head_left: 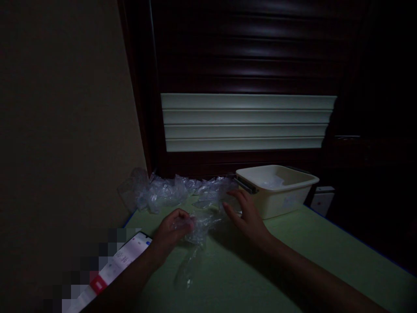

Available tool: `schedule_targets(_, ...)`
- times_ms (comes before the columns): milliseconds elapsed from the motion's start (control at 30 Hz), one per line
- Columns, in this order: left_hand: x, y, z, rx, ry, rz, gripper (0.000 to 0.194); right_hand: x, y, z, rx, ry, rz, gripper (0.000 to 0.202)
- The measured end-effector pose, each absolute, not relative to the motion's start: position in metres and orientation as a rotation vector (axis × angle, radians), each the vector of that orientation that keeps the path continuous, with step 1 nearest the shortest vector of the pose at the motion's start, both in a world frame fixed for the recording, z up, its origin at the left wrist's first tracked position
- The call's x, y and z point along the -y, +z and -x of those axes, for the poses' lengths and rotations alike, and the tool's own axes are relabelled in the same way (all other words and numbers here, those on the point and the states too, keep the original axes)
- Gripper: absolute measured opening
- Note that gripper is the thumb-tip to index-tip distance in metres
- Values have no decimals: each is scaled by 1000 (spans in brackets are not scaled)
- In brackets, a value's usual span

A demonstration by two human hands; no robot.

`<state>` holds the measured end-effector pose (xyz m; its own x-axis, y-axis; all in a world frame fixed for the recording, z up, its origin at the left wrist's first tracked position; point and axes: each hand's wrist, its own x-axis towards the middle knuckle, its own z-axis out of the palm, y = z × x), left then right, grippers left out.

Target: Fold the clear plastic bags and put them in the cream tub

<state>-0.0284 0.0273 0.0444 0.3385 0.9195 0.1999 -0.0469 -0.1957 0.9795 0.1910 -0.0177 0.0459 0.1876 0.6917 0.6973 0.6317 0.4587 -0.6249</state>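
Observation:
My left hand [172, 232] is closed on a clear, crinkled plastic bag [197, 230], gripping it between thumb and fingers above the green table [260, 269]. A thin flap of clear plastic hangs below the hand toward the tabletop. To the right, my right hand [245, 217] has its fingers apart, with nothing seen in its grasp. It hovers beside the cream plastic bin [280, 202], near the left end with the dark handle. Behind both hands lies a heap of crumpled clear plastic bags [169, 191] along the table's back edge.
A lit phone [125, 256] lies at the left, partly covered by my left forearm. Some clear plastic [273, 181] sits inside the bin. Behind the table stands a dark slatted panel with a pale slatted section [247, 121]. A wall [65, 121] borders the left side.

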Motion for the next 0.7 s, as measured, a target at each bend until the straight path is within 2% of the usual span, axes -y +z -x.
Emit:
schedule_targets(133, -26, 43, 24, -791, 1139, -1718, 17, 30, 46, -177, 1737, 30, 1194, 50)
schedule_targets(233, -22, 40, 20, -728, 1200, -1864, 20, 36, 44, -170, 1878, 85, 1198, 57)
schedule_targets(300, -18, 37, 18, -697, 1230, -1941, 26, 36, 42, -168, 1888, 188, 1197, 46)
schedule_targets(400, -12, 35, 19, -682, 1249, -2021, 30, 32, 40, -167, 1844, 287, 1201, 13)
schedule_targets(700, -18, 39, 18, -942, 1298, -1696, 27, 20, 46, -180, 1396, 240, 1148, 16)
